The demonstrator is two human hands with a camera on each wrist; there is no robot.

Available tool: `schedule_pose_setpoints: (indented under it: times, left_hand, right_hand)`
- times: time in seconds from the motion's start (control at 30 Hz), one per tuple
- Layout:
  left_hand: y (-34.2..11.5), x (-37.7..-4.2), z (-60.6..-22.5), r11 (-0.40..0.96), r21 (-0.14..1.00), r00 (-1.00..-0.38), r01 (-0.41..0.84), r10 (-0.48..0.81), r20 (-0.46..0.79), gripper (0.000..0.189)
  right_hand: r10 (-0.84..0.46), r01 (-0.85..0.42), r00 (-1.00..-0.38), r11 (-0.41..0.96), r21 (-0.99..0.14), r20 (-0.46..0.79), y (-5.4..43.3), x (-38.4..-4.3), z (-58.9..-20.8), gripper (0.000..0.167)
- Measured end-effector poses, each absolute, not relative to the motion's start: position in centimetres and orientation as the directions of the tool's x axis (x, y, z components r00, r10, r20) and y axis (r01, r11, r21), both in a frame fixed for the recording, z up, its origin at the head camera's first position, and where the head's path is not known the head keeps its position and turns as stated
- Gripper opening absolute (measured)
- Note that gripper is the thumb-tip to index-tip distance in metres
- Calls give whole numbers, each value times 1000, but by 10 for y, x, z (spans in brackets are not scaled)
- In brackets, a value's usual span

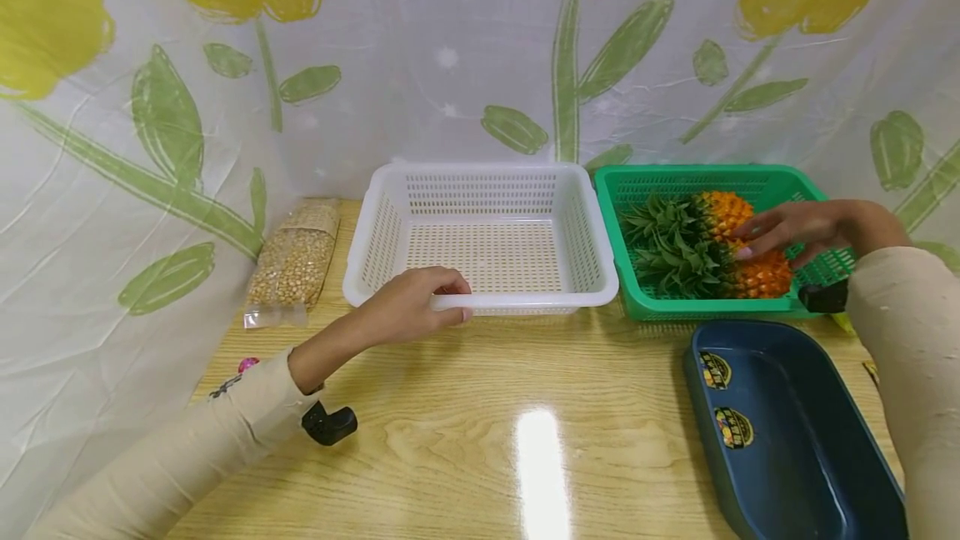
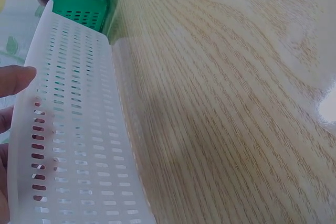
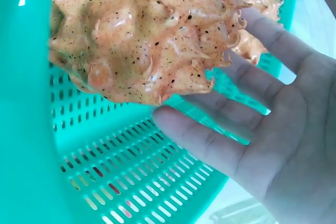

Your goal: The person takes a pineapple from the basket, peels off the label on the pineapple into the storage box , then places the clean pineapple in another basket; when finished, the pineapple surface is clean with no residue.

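With thumb and curled fingers, my left hand [image 1: 408,304] grips the near rim of a white perforated basket [image 1: 540,301]; the thumb [image 2: 16,80] shows at that rim in the left wrist view. Two orange pineapples lie side by side in a green basket [image 1: 705,307], their leafy crowns pointing left. My right hand [image 1: 817,227] reaches over them from the right. In the right wrist view its fingers are extended and spread, fingertips right at the nearer pineapple [image 3: 147,35], while the farther pineapple [image 3: 254,11] shows behind the fingers.
A bag of corn kernels [image 1: 294,261] lies left of the white basket. At the front right stands a deep blue bin [image 1: 787,390] with two stickers inside. A pink item [image 1: 248,364] is near the left sleeve. Behind everything hangs a flower-printed curtain [image 1: 450,65].
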State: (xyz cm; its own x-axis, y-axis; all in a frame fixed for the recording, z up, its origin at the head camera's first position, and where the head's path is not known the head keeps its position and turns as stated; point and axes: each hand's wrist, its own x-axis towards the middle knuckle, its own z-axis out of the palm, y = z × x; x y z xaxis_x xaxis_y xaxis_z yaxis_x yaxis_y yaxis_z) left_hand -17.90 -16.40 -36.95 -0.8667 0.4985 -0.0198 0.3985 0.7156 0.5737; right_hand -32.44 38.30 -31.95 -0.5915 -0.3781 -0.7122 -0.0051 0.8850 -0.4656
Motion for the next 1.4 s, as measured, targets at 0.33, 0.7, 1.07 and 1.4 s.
schedule_pose_setpoints:
  times: [0.33,0.7,1.07,1.4]
  left_hand:
    - [-164,-179,-369,710,589,-868,386,496,-29,20]
    - [-166,-178,-366,688,613,-860,389,510,-28,24]
    - [-168,-177,-353,666,628,-858,402,514,4,31]
    - [-166,-172,-340,659,609,-858,442,508,74,38]
  right_hand:
    - [-432,-47,-637,848,-527,-638,387,-319,-314,79]
    - [-489,-211,-752,814,-542,-442,371,-306,-290,67]
    - [-576,-374,-748,776,-509,-329,323,-290,-267,57]
    - [-626,-424,-742,715,-555,-240,272,-263,-264,53]
